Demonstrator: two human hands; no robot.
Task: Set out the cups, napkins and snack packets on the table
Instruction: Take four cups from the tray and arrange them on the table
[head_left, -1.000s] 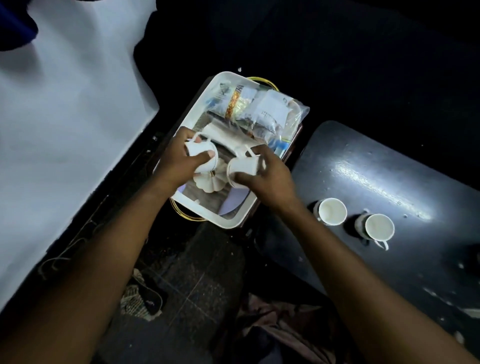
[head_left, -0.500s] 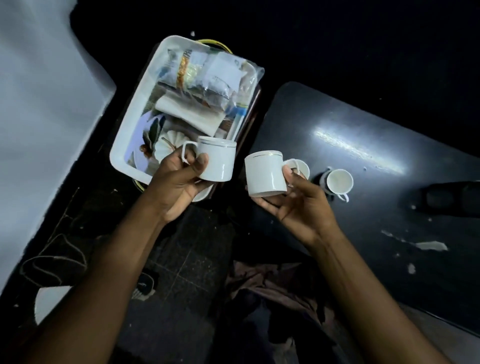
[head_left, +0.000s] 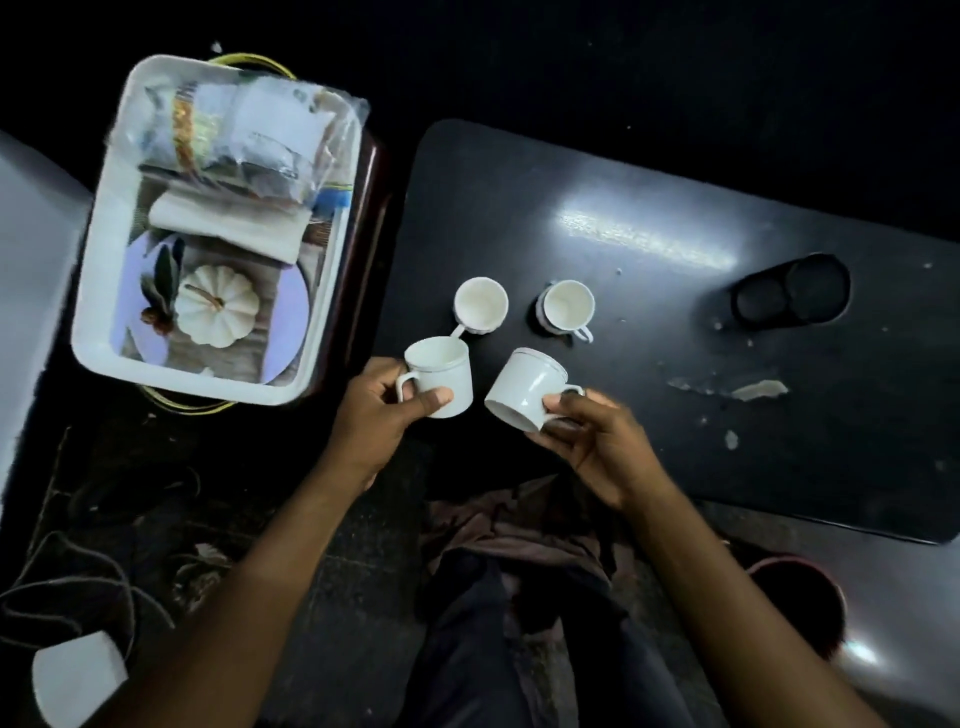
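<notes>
Hands left (head_left: 382, 410) and right (head_left: 587, 436) each grip a plain, unlabelled white cup (head_left: 441, 376).

No text, label, brand or number can be read: the print on the clear plastic snack packets (head_left: 244, 130) in the white rectangular tray (head_left: 98, 249) is too blurred.

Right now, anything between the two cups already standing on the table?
Head view: nothing; bare dark tabletop separates the left standing cup from the right standing cup.
</notes>
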